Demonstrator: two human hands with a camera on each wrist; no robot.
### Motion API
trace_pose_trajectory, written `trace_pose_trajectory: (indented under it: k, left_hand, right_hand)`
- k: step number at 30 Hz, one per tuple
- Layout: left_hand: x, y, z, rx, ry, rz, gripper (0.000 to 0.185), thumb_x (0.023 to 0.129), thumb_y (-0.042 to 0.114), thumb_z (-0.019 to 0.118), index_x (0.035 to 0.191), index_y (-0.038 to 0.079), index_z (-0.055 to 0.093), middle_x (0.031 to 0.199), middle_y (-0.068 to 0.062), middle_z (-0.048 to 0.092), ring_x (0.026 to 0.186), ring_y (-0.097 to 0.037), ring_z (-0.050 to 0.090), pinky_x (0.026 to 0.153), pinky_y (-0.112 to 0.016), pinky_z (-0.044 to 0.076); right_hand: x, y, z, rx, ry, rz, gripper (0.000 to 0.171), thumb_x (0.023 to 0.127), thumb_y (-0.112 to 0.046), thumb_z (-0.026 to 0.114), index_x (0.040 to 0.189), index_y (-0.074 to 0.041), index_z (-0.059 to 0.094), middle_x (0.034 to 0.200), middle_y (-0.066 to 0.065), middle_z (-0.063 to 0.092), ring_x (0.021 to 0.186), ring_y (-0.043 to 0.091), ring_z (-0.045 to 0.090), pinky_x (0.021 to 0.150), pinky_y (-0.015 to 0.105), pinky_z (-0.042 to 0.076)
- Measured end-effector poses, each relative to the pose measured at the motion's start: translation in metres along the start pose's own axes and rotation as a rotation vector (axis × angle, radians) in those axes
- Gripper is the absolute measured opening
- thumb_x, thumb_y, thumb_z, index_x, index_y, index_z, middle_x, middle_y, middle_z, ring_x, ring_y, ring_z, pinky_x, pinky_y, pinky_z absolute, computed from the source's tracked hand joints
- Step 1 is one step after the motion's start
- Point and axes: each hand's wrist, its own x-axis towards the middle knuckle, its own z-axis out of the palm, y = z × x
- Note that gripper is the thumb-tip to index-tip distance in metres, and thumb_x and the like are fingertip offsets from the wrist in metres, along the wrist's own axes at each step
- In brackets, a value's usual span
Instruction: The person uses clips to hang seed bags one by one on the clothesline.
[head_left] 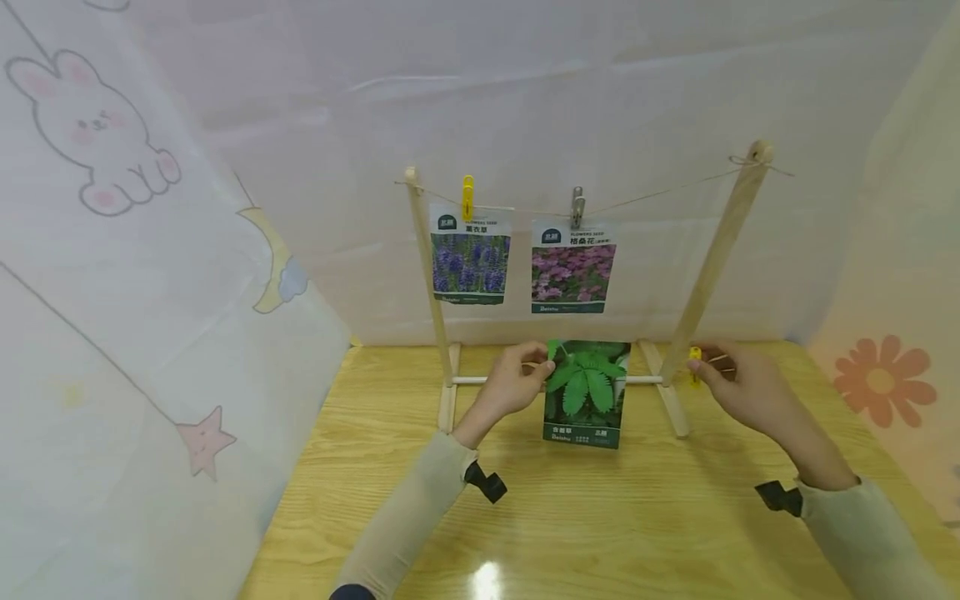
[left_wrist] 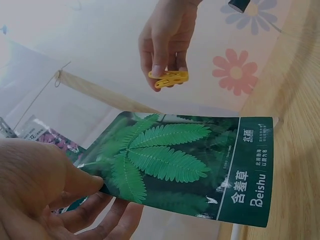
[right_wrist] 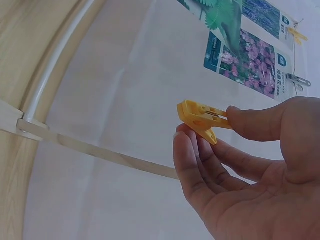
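My left hand (head_left: 517,377) pinches a green seed packet (head_left: 586,396) by its left edge, thumb in front and fingers behind. The packet, printed with fern-like leaves, is held up above the table with its front towards me. A yellow clothespin (right_wrist: 202,119) is between the thumb and fingers of my right hand (head_left: 742,383), beside the foot of the rack's right post. On the string (head_left: 660,193) above hang two packets: a lavender seed packet (head_left: 471,257) under a yellow clothespin (head_left: 468,198), and a pink flower seed packet (head_left: 573,268) under a metal clip (head_left: 577,207).
The wooden rack has a left post (head_left: 429,267), a right post (head_left: 716,258) and a white crossbar (head_left: 643,380) low between its feet. It stands at the back of the wood-grain table (head_left: 525,525). Printed cloth (head_left: 637,100) surrounds the table at the back and sides.
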Motion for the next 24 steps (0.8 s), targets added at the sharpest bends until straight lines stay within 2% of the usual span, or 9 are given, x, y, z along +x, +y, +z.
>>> trace_pose_trajectory:
  k: [3, 9, 16, 24]
  left_hand:
    - [0.002, 0.002, 0.003, 0.033, 0.016, 0.02, 0.031, 0.11, 0.017, 0.062, 0.139, 0.008, 0.068, 0.129, -0.014, 0.072, 0.106, -0.03, 0.075, 0.077, -0.032, 0.064]
    - [0.008, 0.008, 0.007, 0.12, 0.052, 0.064, 0.033, 0.111, 0.021, 0.062, 0.141, 0.01, 0.069, 0.131, -0.01, 0.074, 0.112, -0.029, 0.073, 0.09, -0.036, 0.063]
    - [0.012, 0.018, 0.012, 0.079, 0.065, 0.077, 0.032, 0.109, 0.018, 0.065, 0.138, 0.007, 0.07, 0.124, -0.013, 0.076, 0.105, -0.027, 0.076, 0.078, -0.028, 0.063]
    - [0.016, 0.023, 0.016, 0.103, 0.07, 0.132, 0.028, 0.108, 0.018, 0.066, 0.134, 0.009, 0.073, 0.122, -0.01, 0.077, 0.106, -0.027, 0.076, 0.086, -0.029, 0.063]
  right_hand:
    - [0.001, 0.0, -0.003, -0.009, 0.018, -0.002, 0.039, 0.111, -0.017, 0.06, 0.139, 0.01, 0.06, 0.121, 0.038, 0.067, 0.103, 0.06, 0.069, 0.082, 0.069, 0.058]
    - [0.005, -0.003, -0.008, -0.007, 0.046, -0.016, 0.039, 0.111, -0.017, 0.06, 0.14, 0.009, 0.06, 0.119, 0.038, 0.067, 0.101, 0.06, 0.069, 0.078, 0.068, 0.059]
    - [0.012, -0.004, -0.019, 0.0, 0.069, -0.055, 0.038, 0.109, -0.014, 0.062, 0.139, 0.011, 0.061, 0.114, 0.037, 0.068, 0.097, 0.058, 0.07, 0.076, 0.066, 0.059]
    - [0.013, -0.01, -0.032, -0.019, 0.072, -0.037, 0.041, 0.11, -0.016, 0.061, 0.142, 0.01, 0.058, 0.119, 0.039, 0.066, 0.099, 0.06, 0.068, 0.077, 0.071, 0.057]
